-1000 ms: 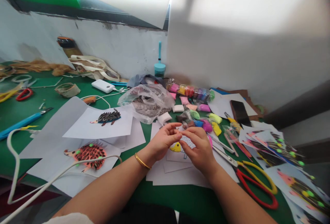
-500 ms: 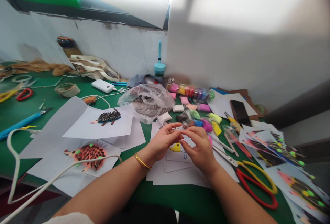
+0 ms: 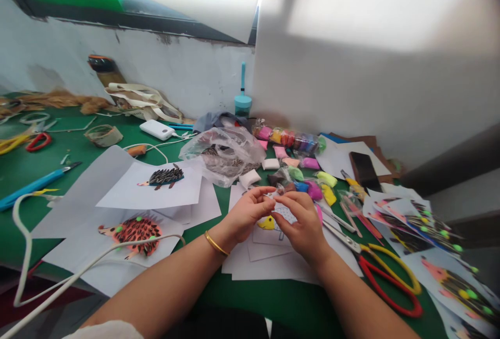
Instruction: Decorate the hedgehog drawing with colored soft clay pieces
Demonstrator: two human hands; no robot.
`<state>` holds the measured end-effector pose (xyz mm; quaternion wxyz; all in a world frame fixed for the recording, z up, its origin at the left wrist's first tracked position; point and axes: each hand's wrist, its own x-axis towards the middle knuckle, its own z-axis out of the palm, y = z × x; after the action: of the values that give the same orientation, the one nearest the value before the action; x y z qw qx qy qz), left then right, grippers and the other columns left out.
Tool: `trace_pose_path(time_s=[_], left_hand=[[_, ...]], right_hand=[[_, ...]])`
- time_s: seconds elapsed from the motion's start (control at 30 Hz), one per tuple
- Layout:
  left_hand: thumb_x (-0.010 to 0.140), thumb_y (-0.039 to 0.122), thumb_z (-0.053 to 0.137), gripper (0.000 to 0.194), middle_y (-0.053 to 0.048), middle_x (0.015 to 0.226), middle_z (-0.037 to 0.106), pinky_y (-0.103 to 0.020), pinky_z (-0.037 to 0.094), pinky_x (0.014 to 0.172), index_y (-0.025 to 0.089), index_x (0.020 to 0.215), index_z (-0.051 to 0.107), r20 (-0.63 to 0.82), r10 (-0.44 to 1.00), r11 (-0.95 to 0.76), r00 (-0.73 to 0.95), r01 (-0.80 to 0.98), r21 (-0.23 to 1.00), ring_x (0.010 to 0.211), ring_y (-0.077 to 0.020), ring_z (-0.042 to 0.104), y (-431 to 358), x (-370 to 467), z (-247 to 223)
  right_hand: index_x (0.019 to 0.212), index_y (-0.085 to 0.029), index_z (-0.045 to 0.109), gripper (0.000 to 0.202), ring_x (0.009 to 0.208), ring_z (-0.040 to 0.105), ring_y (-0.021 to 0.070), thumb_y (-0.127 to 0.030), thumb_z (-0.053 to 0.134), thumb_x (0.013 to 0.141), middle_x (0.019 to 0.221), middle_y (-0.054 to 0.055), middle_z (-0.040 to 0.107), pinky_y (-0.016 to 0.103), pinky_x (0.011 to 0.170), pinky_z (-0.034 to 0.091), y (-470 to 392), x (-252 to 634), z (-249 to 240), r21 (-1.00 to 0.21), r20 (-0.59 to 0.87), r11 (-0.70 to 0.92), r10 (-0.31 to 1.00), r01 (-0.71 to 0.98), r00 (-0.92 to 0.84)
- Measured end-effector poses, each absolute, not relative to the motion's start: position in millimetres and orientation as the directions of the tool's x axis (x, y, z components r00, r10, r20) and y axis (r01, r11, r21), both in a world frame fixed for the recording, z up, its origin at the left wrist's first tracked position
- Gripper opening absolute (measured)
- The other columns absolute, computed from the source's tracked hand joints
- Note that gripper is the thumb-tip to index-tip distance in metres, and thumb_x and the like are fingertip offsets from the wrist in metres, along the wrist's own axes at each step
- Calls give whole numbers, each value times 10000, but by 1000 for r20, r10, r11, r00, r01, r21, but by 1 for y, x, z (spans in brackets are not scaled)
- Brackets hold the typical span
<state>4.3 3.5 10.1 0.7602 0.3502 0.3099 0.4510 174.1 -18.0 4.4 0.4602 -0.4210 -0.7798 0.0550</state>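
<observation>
My left hand (image 3: 250, 213), with a gold bangle below the wrist, and my right hand (image 3: 299, 219) meet fingertip to fingertip over a hedgehog drawing (image 3: 279, 235). Thumbs and forefingers of both are pinched together; whatever lies between them is too small or hidden to make out. The drawing's head is covered with yellow clay (image 3: 266, 223), with a dark eye, while its dotted body shows as bare outline. My hands hide part of it. White sheets (image 3: 269, 268) lie under the drawing.
Large scissors (image 3: 390, 276) lie right, near finished hedgehog pictures (image 3: 457, 281). Behind are clay packets (image 3: 310, 163) and a plastic bag of sunflower seeds (image 3: 222, 157). Two seed hedgehogs (image 3: 166, 175) lie left, a white cable (image 3: 97, 258) crossing the nearer. A blue-handled cutter (image 3: 33, 188) is far left.
My fingertips shift very slightly against each other, and the gap between the hands looks a little wider. The view moves a touch; the things on the table stay put.
</observation>
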Motion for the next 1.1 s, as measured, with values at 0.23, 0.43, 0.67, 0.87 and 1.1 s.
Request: trace_pose_path(time_s=[0.23, 0.43, 0.67, 0.87, 1.1], left_hand=[[703, 423, 839, 596, -7, 773, 663, -284, 479, 759, 149, 1165, 579, -202, 899, 374, 388, -443, 814, 712, -119, 626, 3, 6, 11], [663, 322, 879, 608, 23, 772, 637, -266, 453, 739, 167, 1171, 584, -135, 902, 336, 411, -470, 816, 699, -110, 619, 5, 5, 4], [686, 388, 858, 632, -5, 753, 669, -282, 462, 740, 144, 1193, 569, -148, 906, 312, 396, -389, 867, 700, -137, 636, 5, 4, 4], [667, 434, 857, 654, -30, 748, 692, -289, 477, 712, 119, 1169, 581, -150, 920, 277, 362, -332, 902, 688, -161, 655, 4, 4, 8], [663, 538, 828, 621, -27, 731, 685, -278, 473, 693, 129, 1089, 634, -135, 928, 246, 347, -300, 922, 667, -144, 631, 6, 3, 11]], right_hand=[[1121, -247, 685, 252, 985, 575, 243, -230, 676, 870, 1031, 74, 620, 418, 853, 502, -19, 175, 6, -481, 674, 642, 706, 597, -217], [1101, -257, 685, 228, 984, 574, 242, -224, 664, 876, 1023, 70, 624, 424, 851, 502, -19, 174, 6, -488, 669, 637, 712, 597, -213], [1048, -257, 694, 176, 964, 575, 234, -212, 658, 882, 996, 64, 621, 417, 833, 502, -19, 173, 7, -498, 665, 640, 715, 585, -215], [1031, -255, 692, 173, 965, 574, 229, -197, 667, 870, 992, 61, 621, 416, 837, 504, -19, 172, 6, -504, 669, 648, 711, 571, -216], [966, -249, 698, 100, 971, 574, 228, -213, 652, 884, 988, 63, 623, 417, 844, 503, -19, 172, 4, -531, 656, 633, 728, 564, -199]])
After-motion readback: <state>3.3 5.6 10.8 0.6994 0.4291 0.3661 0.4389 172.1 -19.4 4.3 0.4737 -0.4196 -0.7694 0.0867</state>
